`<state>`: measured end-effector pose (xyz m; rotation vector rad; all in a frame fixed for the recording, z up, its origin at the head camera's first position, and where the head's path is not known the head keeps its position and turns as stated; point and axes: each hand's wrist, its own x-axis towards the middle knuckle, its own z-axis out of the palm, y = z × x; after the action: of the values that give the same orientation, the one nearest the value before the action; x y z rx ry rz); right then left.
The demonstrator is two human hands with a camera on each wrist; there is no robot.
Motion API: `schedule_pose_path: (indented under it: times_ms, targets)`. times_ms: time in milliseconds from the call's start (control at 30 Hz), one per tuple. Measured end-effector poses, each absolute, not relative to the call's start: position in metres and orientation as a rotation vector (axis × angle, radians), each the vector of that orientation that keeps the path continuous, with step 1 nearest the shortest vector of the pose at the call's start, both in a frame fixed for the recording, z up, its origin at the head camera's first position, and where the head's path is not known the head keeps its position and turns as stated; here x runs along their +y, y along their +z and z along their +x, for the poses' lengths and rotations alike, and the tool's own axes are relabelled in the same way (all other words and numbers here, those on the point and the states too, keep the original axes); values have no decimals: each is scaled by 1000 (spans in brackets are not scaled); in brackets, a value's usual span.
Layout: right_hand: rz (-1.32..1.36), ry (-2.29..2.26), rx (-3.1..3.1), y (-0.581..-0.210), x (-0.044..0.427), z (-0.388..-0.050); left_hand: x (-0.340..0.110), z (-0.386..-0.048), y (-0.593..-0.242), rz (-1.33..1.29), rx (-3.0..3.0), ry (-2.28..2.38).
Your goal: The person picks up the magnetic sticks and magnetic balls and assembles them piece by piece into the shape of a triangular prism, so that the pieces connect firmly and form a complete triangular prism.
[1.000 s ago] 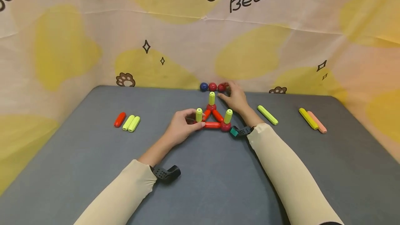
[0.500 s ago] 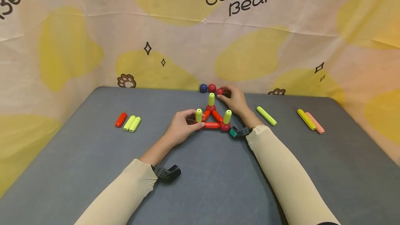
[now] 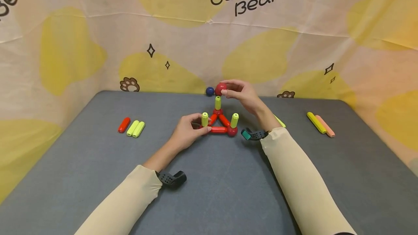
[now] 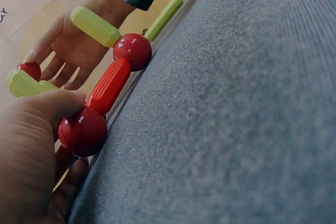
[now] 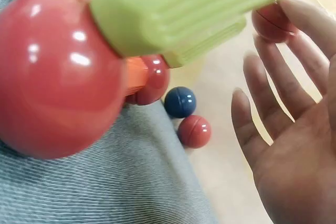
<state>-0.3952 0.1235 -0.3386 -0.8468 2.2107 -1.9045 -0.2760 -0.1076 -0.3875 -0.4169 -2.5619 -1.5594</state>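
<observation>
- Head view: two hands work over a grey tabletop (image 3: 209,191).
- The left hand (image 3: 187,131) holds the near left corner of a triangle frame (image 3: 218,130) that lies on the tabletop.
- Left wrist view: its thumb rests on the shiny red corner ball (image 4: 83,132).
- The frame has red sticks (image 3: 224,120) for sides and a red ball at each corner. A light green stick (image 3: 234,120) stands up from each ball.
- The right hand (image 3: 243,95) pinches a loose red ball (image 3: 220,89) between thumb and fingers, up in the air, behind the frame's far corner.
- Right wrist view: the right hand's other fingers are spread a bit. A blue ball (image 5: 180,102) sits with a spare red ball (image 5: 194,131) just beside it.
- Off to the left lie a lone red stick (image 3: 124,125) and two green sticks (image 3: 135,128), side by side.
- Off to the right lie a yellow stick (image 3: 316,122) and a peach stick (image 3: 325,125). A long green stick (image 3: 280,120) is partly hidden by the right arm.
- Behind everything hangs a cloth (image 3: 183,35) that says "Cute Bear".
</observation>
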Motion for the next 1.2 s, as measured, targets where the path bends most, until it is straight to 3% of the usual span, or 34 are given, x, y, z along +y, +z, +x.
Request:
schedule_pose_path:
  times_ms: [433,733,1200]
  targets:
    - [-778,-1784,2467,-365,117,-417,-109,-279,-390,-428,-2553,-1541]
    - [-1204,-1158,2957,-380,119,-427,-107,-278,-389,-440,-2536,-1581]
    - [-931,-1344,2947,-385,118,-419,-109,-279,-388,-427,-2560,-1571]
